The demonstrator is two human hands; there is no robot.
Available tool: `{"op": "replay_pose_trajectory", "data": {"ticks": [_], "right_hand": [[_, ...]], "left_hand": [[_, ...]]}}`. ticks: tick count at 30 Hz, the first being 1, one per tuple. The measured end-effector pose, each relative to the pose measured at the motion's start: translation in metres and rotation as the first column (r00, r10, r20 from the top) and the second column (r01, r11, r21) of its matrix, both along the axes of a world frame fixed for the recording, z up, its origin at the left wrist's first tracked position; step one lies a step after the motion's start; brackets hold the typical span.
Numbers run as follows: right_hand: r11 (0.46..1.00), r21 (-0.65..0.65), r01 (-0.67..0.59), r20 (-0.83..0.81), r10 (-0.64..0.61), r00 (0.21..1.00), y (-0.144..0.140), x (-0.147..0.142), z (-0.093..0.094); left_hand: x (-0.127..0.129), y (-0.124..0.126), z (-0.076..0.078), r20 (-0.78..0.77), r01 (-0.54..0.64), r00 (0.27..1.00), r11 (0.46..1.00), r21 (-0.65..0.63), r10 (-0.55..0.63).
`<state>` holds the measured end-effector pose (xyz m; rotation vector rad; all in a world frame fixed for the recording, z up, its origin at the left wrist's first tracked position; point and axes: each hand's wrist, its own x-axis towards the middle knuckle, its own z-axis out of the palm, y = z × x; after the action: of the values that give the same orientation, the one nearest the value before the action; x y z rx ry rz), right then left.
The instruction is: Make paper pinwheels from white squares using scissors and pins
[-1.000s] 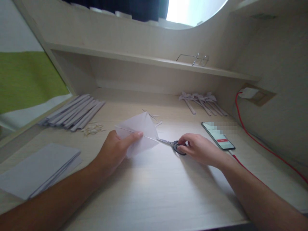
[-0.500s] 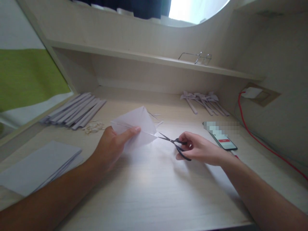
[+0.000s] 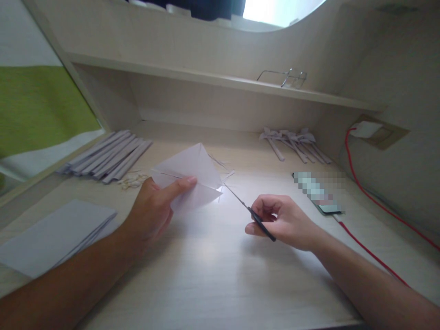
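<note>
My left hand (image 3: 156,204) pinches a folded sheet of white paper (image 3: 192,167), thumb on top, holding it above the desk with its corner pointing right. A slit or crease line runs across the paper beside my thumb. In my right hand (image 3: 277,220) is a pair of black-handled scissors (image 3: 252,213), my fingers in the handles. The scissor tips lie close to the paper's right edge; whether they touch it I cannot tell. Thin paper slivers (image 3: 227,175) lie on the desk just behind the paper.
Rolled paper sticks (image 3: 106,156) lie at the back left, with rubber bands (image 3: 133,179) in front. Folded sheets (image 3: 62,233) rest at the left. Several paper pinwheel-like pieces on sticks (image 3: 292,140) lie at the back right. A phone (image 3: 323,197) with a red cable (image 3: 373,254) is at the right.
The scissors have gone from open blades to nearly or fully closed and turned more steeply, with my right hand slightly lower. The paper has shifted a little up and left in view.
</note>
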<state>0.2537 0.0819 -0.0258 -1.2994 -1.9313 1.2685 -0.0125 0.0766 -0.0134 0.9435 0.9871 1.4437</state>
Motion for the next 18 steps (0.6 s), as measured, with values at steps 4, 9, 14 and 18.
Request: {"op": "replay_pose_trajectory", "data": {"ticks": [4,9,14,18], "right_hand": [[0.999,0.035,-0.019,0.016,0.019,1.0,-0.0021,-0.0012,0.001],[0.998,0.049,-0.028,0.047,0.026,0.999,-0.0026,0.0002,0.0007],[0.998,0.058,-0.033,0.06,0.03,0.998,-0.0016,0.002,0.0],[0.998,0.052,-0.031,0.055,0.028,0.998,-0.0021,0.0003,0.0021]], "left_hand": [[0.0008,0.0002,-0.0019,0.027,-0.012,1.0,0.999,0.033,0.011],[0.0021,-0.0012,-0.0018,0.008,0.011,1.0,0.999,0.036,-0.011],[0.0014,-0.0021,0.0004,0.001,0.02,1.0,1.0,0.018,-0.02],[0.0013,-0.0014,0.0,-0.006,0.007,1.0,1.0,0.029,-0.007]]}}
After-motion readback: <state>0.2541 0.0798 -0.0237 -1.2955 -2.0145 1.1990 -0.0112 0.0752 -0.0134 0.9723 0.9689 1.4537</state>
